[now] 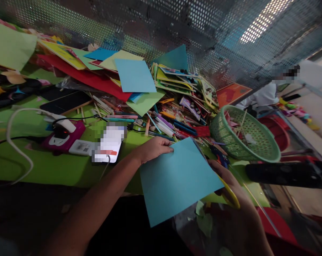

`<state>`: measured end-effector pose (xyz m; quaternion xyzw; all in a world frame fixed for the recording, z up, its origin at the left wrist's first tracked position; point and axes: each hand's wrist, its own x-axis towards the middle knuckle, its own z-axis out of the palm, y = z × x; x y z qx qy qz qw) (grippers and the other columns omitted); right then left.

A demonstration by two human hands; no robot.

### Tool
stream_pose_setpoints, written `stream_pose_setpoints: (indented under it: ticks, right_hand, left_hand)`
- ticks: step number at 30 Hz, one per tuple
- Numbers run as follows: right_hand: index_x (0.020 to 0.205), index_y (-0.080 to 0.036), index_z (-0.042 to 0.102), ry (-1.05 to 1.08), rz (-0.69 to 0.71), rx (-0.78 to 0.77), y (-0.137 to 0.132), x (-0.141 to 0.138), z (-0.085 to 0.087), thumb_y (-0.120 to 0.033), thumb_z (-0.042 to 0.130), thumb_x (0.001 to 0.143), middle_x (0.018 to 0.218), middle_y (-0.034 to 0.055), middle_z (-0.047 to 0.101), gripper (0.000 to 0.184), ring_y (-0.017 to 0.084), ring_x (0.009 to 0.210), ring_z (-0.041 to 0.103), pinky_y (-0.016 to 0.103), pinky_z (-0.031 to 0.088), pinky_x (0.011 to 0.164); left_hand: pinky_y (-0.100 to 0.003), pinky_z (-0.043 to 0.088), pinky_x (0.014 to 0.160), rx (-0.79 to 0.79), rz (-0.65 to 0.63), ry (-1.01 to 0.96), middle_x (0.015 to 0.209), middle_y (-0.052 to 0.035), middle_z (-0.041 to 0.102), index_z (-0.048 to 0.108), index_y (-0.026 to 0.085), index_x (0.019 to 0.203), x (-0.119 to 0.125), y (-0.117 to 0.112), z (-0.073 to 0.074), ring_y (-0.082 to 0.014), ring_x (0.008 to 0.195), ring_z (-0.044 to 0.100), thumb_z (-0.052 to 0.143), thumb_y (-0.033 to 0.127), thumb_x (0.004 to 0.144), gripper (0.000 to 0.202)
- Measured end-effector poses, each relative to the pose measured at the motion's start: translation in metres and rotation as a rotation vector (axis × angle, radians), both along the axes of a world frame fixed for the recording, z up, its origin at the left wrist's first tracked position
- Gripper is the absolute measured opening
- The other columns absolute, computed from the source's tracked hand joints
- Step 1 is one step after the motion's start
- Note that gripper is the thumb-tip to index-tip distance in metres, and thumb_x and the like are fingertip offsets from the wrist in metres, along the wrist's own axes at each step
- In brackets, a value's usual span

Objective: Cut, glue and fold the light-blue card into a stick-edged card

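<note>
A square sheet of blue paper point(180, 181) is tilted above the table's front edge. My left hand point(157, 149) pinches its upper left edge between thumb and fingers. On the paper's right side, my right hand point(237, 192) is closed around scissors with a yellow handle loop point(231, 195). A dark strip along the paper's upper right edge looks like a blade, but most of the scissors are hidden behind the sheet and my fingers.
Pens, sticks and coloured papers point(135, 76) are heaped along the mesh wall. A green basket point(243, 137) of scraps stands right. Left are a phone point(110, 142) and a magenta power strip point(64, 137) with cables. Another person's white sleeve point(264, 96) shows beyond the basket.
</note>
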<state>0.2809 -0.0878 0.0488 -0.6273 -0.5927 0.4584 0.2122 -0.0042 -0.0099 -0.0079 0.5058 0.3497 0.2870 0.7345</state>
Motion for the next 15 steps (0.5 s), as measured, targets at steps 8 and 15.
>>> stream_pose_setpoints:
  ticks: [8, 15]
  right_hand:
    - [0.093, -0.025, 0.068, -0.042, 0.051, 0.029, 0.0013, 0.0044, -0.0011, -0.036, 0.066, 0.067, 0.074, 0.0019, 0.064, 0.028, 0.021, 0.066, 0.059, 0.030, 0.048, 0.055]
    - [0.099, -0.023, 0.070, 0.045, 0.014, 0.054, 0.0041, -0.0001, -0.0073, -0.050, 0.078, 0.071, 0.090, 0.0059, 0.073, 0.040, 0.026, 0.081, 0.067, 0.034, 0.055, 0.071]
  left_hand:
    - [-0.028, 0.046, 0.065, -0.014, 0.000, 0.001, 0.080, -0.0041, 0.072, 0.074, 0.015, 0.087, -0.0002, -0.0007, -0.0001, -0.0145, 0.065, 0.061, 0.074, 0.037, 0.077, 0.024]
    - [-0.031, 0.050, 0.073, -0.021, -0.024, -0.033, 0.088, -0.0064, 0.076, 0.076, 0.015, 0.088, -0.0002, -0.0003, -0.0027, -0.0182, 0.073, 0.067, 0.076, 0.035, 0.079, 0.022]
